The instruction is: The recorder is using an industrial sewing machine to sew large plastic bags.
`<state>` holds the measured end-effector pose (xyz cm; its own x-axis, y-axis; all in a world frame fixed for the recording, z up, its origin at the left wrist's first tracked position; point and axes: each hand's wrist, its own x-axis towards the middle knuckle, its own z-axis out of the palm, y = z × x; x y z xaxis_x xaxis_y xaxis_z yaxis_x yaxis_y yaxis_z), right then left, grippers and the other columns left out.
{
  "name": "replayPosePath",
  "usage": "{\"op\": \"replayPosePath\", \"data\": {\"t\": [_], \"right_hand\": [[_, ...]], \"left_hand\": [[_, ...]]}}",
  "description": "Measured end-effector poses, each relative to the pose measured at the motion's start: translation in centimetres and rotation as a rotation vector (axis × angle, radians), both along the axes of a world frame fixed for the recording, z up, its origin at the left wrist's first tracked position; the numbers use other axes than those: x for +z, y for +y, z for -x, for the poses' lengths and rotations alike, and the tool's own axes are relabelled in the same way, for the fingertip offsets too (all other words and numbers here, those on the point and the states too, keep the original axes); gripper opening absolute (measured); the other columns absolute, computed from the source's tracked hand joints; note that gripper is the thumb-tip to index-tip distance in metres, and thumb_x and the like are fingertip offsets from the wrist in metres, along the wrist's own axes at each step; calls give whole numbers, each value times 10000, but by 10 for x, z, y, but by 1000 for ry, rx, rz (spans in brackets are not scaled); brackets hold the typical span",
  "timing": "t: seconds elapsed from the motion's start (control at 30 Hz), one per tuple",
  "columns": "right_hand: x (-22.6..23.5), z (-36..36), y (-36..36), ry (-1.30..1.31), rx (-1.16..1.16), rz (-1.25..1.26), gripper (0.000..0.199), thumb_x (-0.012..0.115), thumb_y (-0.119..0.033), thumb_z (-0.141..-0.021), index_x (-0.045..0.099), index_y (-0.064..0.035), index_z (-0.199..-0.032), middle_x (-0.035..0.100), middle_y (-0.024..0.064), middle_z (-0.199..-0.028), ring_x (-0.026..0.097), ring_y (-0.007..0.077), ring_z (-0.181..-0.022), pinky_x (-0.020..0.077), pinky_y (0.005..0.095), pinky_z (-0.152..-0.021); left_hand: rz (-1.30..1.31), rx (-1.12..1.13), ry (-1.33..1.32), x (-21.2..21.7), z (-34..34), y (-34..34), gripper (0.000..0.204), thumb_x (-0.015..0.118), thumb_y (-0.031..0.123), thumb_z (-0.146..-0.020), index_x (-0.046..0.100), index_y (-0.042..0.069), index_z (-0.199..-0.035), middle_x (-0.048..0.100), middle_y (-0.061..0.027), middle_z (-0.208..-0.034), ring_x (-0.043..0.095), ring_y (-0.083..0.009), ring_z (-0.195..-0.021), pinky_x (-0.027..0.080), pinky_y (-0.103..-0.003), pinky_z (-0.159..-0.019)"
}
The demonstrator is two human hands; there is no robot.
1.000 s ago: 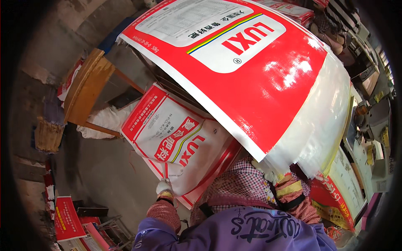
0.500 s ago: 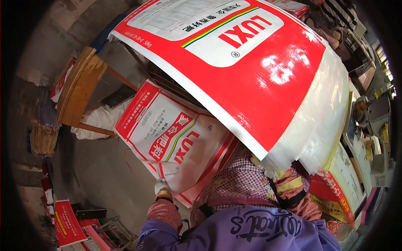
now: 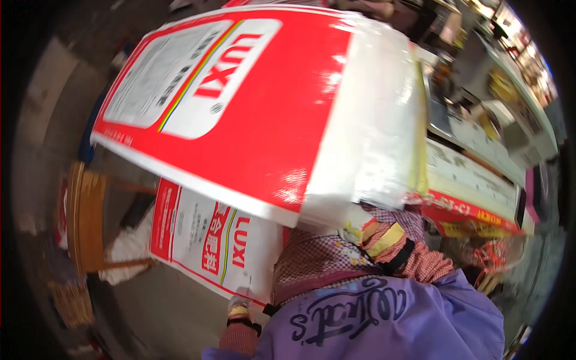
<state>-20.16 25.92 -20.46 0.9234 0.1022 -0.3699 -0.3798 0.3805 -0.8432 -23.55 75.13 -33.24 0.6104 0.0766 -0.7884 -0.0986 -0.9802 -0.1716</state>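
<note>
A stack of red and white woven sacks lies in front of me. Clear plastic liners stick out of its right end. Lower down, at the left, hangs another red and white woven sack, partly covered by the stack. My left hand, in a pale glove, is closed on this lower sack's near edge. At the near end of the liners is my right hand, gloved with a yellow band round it. Its fingers are blurred and partly hidden, so their grip does not show.
A wooden stool stands at the left, with a crumpled white sack by its legs. To the right is a pale worktable with a sewing machine. A red and yellow printed sack hangs along the table's near side.
The view has swung right, so the stack and lower sack appear further left. My left hand stays on the lower sack's edge, and my right hand remains by the liners.
</note>
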Motion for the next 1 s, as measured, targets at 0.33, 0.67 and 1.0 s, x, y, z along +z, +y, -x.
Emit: {"op": "replayPosePath", "data": {"t": [0.33, 0.67, 1.0], "right_hand": [[133, 33, -48, 43, 457, 529, 192, 542, -228, -813, 627, -110, -938, 631, 76, -753, 604, 161, -671, 479, 276, -612], [202, -9, -89, -47, -415, 414, 193, 556, -238, -787, 642, -72, -838, 630, 45, -701, 581, 122, -601, 463, 258, -590], [178, -84, -72, -95, -279, 700, 215, 575, -268, -724, 669, -114, -841, 642, 78, -712, 608, 196, -613, 474, 307, -605]], "left_hand": [[1349, -428, -1041, 344, -136, -334, 120, 615, 44, -753, 593, -15, -856, 576, -118, -756, 565, -228, -700, 458, -311, -621], [1300, -94, -289, 317, -188, -420, 147, 599, 132, -795, 579, -12, -812, 589, -35, -711, 524, -88, -633, 433, -233, -599], [1319, -2, -233, 355, -201, -418, 141, 604, 134, -808, 559, 2, -784, 535, 10, -663, 458, -43, -571, 386, -191, -531]]}}
